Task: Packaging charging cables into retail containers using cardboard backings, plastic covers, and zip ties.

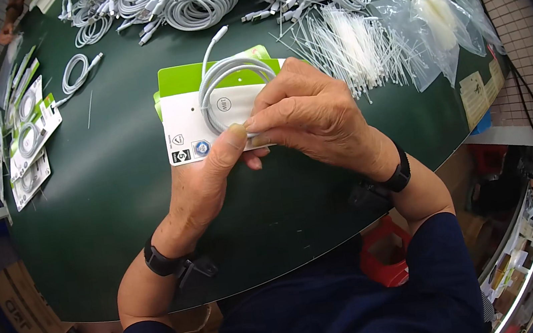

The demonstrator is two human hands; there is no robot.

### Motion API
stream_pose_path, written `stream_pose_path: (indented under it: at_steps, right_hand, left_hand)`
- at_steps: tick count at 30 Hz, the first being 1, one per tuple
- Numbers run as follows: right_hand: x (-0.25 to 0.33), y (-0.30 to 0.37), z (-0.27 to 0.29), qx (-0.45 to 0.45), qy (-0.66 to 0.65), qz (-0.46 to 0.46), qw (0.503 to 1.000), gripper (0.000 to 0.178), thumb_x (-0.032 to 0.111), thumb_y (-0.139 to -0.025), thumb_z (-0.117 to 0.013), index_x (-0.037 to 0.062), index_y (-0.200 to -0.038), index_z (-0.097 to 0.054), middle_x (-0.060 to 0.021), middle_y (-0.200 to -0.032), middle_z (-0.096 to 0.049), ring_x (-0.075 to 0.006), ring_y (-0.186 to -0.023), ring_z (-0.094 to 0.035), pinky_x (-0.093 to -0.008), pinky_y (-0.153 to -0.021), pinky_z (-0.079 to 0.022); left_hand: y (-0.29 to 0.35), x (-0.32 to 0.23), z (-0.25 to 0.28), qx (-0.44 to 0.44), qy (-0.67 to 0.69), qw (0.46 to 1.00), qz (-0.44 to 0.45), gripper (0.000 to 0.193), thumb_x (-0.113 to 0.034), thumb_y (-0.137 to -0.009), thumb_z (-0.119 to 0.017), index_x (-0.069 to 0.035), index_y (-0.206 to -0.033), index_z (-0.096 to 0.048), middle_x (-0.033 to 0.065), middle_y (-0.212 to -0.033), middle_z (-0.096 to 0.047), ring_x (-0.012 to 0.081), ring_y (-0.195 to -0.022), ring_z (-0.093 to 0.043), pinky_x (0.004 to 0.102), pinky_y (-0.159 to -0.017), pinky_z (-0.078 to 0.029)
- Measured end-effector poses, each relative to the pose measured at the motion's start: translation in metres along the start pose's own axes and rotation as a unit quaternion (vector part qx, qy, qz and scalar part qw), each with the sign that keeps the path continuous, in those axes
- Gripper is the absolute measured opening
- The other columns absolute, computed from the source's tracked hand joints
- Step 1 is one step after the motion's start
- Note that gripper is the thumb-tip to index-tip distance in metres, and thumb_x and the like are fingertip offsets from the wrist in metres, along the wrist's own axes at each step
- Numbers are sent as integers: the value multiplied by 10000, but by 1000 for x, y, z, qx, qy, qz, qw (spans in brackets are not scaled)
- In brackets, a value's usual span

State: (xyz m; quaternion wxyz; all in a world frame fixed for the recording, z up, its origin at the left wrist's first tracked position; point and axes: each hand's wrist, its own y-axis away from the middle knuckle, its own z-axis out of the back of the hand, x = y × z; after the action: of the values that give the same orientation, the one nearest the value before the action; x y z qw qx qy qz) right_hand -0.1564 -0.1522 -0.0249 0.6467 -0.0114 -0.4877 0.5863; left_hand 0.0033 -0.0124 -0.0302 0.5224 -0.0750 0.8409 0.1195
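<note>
A coiled light-grey charging cable [207,88] lies against the face of a white and green backing card [183,120], its plug end standing up past the card's top edge. My left hand [213,167] grips the card from below, thumb pressed on the bottom of the coil and fingers behind. From the right, my right hand [316,109] pinches thumb and forefinger together at the coil's lower right; whatever thin thing may be in that pinch is too small to make out. More green of another card shows behind this one.
Coiled cables [198,4] pile up along the far edge. White cable ties [358,46] lie heaped at the right, beside clear plastic bags [435,16]. Carded cables [27,141] stack at the left, near a loose coiled cable [71,76]. A red stool [385,252] stands below the table edge.
</note>
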Motion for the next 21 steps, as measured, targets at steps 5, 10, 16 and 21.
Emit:
stream_pose_path:
  at_steps: [5,10,16,21]
  right_hand:
    - [8,1,-14,4,17,-11,1000,296,73,-736,-890,124,-1013,-796,-9,-959,-728,-214,-826,-635,-339,-732,-500]
    - [9,-2,-20,0,14,-7,1000,336,65,-715,-894,122,-1031,-793,-14,-964,-726,-223,-816,-641,-345,-720,-498]
    - [17,-5,-23,8,18,4,1000,351,48,-720,-890,106,-1051,-786,-26,-972,-725,-226,-826,-650,-353,-718,-511]
    - [18,-5,-17,6,-3,-8,1000,350,16,-739,-874,94,-1067,-780,-50,-973,-720,-236,-836,-657,-349,-716,-527]
  left_hand:
    - [3,-1,0,-93,-40,995,5,357,-189,-1001,-678,29,-1267,-582,110,-980,-697,143,-690,-681,250,-514,-545]
    - [-1,-1,0,-156,-63,986,-14,318,-170,-997,-664,15,-1243,-585,77,-936,-674,100,-624,-632,227,-442,-484]
    - [0,-5,8,-148,-79,985,-43,287,-164,-993,-656,1,-1218,-592,56,-914,-659,76,-601,-593,211,-419,-425]
    - [2,-17,4,-121,-67,990,3,283,-197,-1006,-658,-9,-1210,-601,54,-910,-666,69,-579,-580,207,-410,-393]
